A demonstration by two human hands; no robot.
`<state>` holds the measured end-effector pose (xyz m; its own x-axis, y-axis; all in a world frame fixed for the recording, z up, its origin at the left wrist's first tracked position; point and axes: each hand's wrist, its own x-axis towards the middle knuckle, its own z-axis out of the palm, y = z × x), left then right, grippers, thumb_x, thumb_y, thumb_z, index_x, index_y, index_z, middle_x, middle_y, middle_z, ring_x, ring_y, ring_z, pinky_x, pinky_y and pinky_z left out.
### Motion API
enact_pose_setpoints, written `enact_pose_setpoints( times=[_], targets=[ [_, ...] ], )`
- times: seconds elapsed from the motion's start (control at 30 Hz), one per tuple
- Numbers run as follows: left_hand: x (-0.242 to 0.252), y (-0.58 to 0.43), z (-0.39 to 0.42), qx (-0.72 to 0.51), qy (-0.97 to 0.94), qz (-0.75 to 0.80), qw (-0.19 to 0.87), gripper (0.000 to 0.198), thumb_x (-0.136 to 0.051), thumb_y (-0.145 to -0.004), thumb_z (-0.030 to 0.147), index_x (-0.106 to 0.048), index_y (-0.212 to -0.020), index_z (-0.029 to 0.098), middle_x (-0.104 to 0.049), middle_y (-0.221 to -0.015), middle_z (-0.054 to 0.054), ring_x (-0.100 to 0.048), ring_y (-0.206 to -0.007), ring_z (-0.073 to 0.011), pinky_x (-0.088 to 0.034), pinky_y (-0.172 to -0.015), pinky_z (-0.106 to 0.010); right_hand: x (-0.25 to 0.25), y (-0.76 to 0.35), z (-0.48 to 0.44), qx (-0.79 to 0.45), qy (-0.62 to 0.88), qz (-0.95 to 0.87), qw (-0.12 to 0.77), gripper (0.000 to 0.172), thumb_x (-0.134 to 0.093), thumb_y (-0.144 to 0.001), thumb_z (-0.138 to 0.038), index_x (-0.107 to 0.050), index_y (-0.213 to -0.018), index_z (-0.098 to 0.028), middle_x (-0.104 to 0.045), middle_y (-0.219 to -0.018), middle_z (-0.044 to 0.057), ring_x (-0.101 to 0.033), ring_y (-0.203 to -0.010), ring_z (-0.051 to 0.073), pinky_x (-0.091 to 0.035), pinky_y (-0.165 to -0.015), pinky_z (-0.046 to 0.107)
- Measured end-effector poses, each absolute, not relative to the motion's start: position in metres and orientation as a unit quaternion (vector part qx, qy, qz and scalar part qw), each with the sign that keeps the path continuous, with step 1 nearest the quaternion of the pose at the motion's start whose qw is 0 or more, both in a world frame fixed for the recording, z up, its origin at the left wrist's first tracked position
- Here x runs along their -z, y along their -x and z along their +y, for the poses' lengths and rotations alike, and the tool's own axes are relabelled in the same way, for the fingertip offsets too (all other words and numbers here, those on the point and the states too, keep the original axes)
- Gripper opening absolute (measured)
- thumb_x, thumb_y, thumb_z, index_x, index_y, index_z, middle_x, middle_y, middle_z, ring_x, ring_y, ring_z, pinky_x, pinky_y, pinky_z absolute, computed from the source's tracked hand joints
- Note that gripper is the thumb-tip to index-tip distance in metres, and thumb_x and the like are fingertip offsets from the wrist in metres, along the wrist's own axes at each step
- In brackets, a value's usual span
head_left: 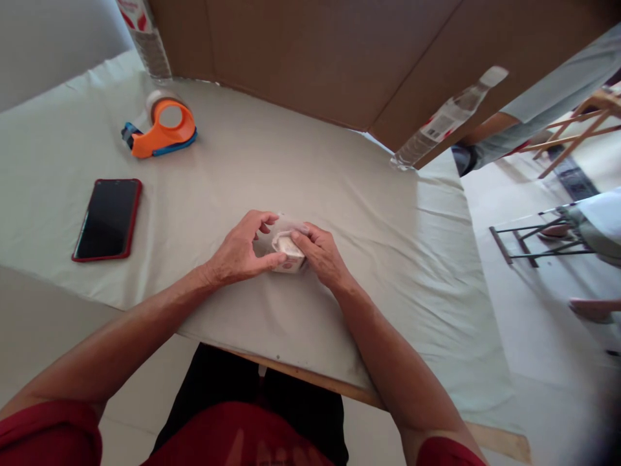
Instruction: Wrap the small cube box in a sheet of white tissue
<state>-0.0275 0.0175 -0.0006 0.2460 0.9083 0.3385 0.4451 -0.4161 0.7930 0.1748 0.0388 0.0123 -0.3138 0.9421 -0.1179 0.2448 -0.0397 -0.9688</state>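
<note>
A small whitish box [287, 265] with a printed mark on its front sits on the cloth between my hands. Its top looks uneven, with a pale piece on it that I cannot make out clearly. My left hand [245, 246] curves around the box's left side, thumb against the front and fingertips at the back edge. From the other side, my right hand [323, 252] grips the box, its thumb lying on top and its other fingers partly hidden.
An orange tape dispenser [167, 133] and a phone in a red case [107, 220] lie to the left. Behind stands a brown cardboard panel [301, 58], with a plastic bottle [152, 52] left and another bottle [441, 123] right. Other people are partly visible at right.
</note>
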Motion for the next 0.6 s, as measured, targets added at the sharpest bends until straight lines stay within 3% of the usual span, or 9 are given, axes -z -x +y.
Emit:
enact_pose_setpoints(
  times=[0.2,0.3,0.37,0.5,0.6],
  targets=[
    [0.001,0.026,0.019,-0.393,-0.755,0.457,0.260,0.031,-0.074,-0.079,0.038,-0.063,-0.103,0.020,-0.067,-0.105,-0.007,-0.062,-0.093,-0.0193,-0.054,-0.077,-0.032,-0.009,-0.178,0.039,-0.558,0.478,-0.576,0.357,0.037,-0.061,-0.086,-0.058,-0.060,-0.096,-0.022,-0.057,-0.074,-0.002,-0.052,-0.061,0.013,-0.044,-0.056,0.026],
    [0.001,0.027,0.020,-0.398,-0.734,0.490,0.249,0.038,-0.077,-0.076,0.039,-0.062,-0.104,0.020,-0.066,-0.108,-0.007,-0.061,-0.094,-0.0200,-0.053,-0.077,-0.032,-0.009,-0.183,0.037,-0.572,0.465,-0.556,0.383,0.050,-0.065,-0.085,-0.057,-0.052,-0.121,-0.024,-0.064,-0.084,-0.001,-0.055,-0.059,0.012,-0.048,-0.057,0.027],
    [0.002,0.027,0.020,-0.404,-0.722,0.511,0.233,0.043,-0.079,-0.073,0.040,-0.061,-0.106,0.019,-0.065,-0.109,-0.008,-0.061,-0.094,-0.0203,-0.053,-0.076,-0.032,-0.008,-0.186,0.036,-0.577,0.459,-0.548,0.394,0.058,-0.067,-0.085,-0.057,-0.046,-0.127,-0.025,-0.066,-0.092,0.001,-0.057,-0.059,0.011,-0.050,-0.059,0.027],
    [0.003,0.027,0.020,-0.407,-0.729,0.509,0.207,0.035,-0.079,-0.074,0.039,-0.063,-0.098,0.018,-0.065,-0.102,-0.007,-0.060,-0.093,-0.0204,-0.052,-0.082,-0.034,-0.005,-0.187,0.032,-0.556,0.466,-0.547,0.417,0.057,-0.072,-0.081,-0.060,-0.045,-0.115,-0.025,-0.066,-0.109,0.006,-0.063,-0.070,0.012,-0.053,-0.061,0.026],
    [0.001,0.027,0.019,-0.392,-0.734,0.509,0.219,0.034,-0.078,-0.075,0.037,-0.066,-0.100,0.018,-0.066,-0.103,-0.007,-0.061,-0.092,-0.0196,-0.053,-0.083,-0.034,-0.003,-0.186,0.031,-0.525,0.472,-0.557,0.437,0.051,-0.073,-0.080,-0.061,-0.046,-0.103,-0.025,-0.066,-0.105,0.005,-0.063,-0.074,0.013,-0.052,-0.061,0.026]
  ],
)
